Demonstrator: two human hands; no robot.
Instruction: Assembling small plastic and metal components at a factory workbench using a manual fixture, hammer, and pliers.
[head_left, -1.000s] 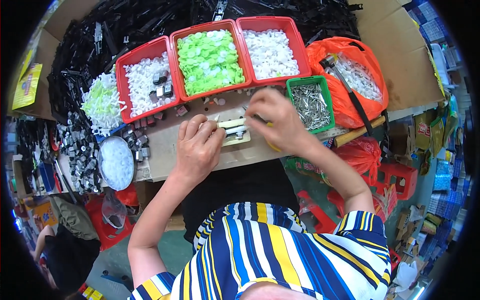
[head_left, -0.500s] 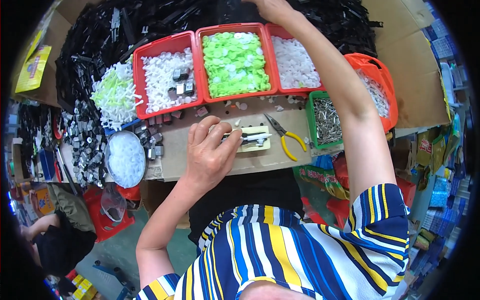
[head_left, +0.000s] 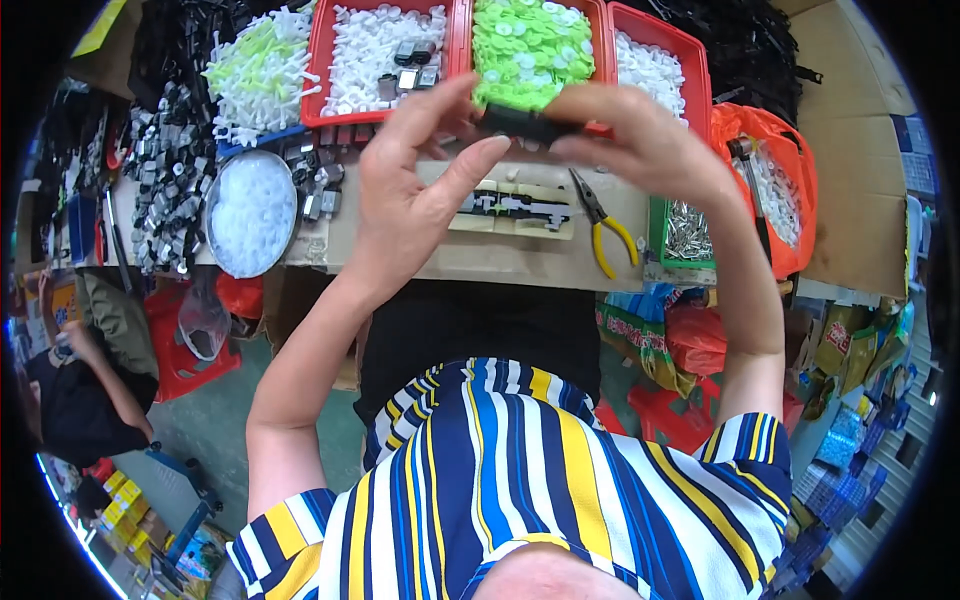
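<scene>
Above the bench, in front of the red trays, a long black plastic part (head_left: 522, 124) is held up between my two hands, blurred by motion. My right hand (head_left: 650, 140) is closed on its right end. At the left end, the thumb and fingers of my left hand (head_left: 405, 195) are curved round it. Just below lies a cream-coloured block (head_left: 540, 228) with a slot, holding a black strip fitted with small white pieces (head_left: 515, 207). Pliers with yellow handles (head_left: 612, 240) lie to the right of the block, jaws pointing away from me.
Red trays (head_left: 458, 60) hold white and green plastic pieces. Metal pins fill a green tray (head_left: 690, 235); an orange bag (head_left: 800, 190) holds white parts. A bowl of translucent pieces (head_left: 250, 215) and a pile of small metallic-black parts (head_left: 170, 190) are left. Another person (head_left: 85, 390) sits far left.
My right hand has come back from the black pile at the far side with the black part. My left hand has left the block and risen to it. The view has shifted.
</scene>
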